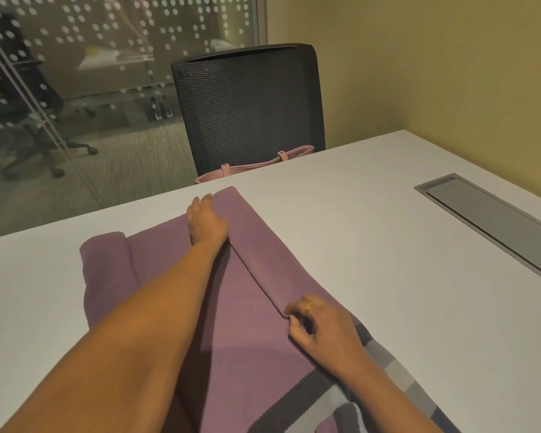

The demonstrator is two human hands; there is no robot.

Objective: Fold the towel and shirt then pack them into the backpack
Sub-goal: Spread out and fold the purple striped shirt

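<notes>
Where the towel is: the purple towel lies on the white table, right in front of the person. One long side is folded over into a flap.
Right hand: the right hand pinches the near end of the flap between thumb and first finger.
Left hand: the left hand rests on the far end of the flap. I cannot tell if its fingers lie flat or curl round the cloth.
What could go wrong: if one hand pulls more than the other, the flap may go crooked. The far left side is rolled into a bump, so the fold may end up lumpy.
Shirt: I see none.
Pink bag: a pink bag sits on the black chair behind the table. I cannot see inside it, or tell if it is the backpack.
Grey lid: a grey lid set in the table is closed, so what lies under it is hidden.
</notes>
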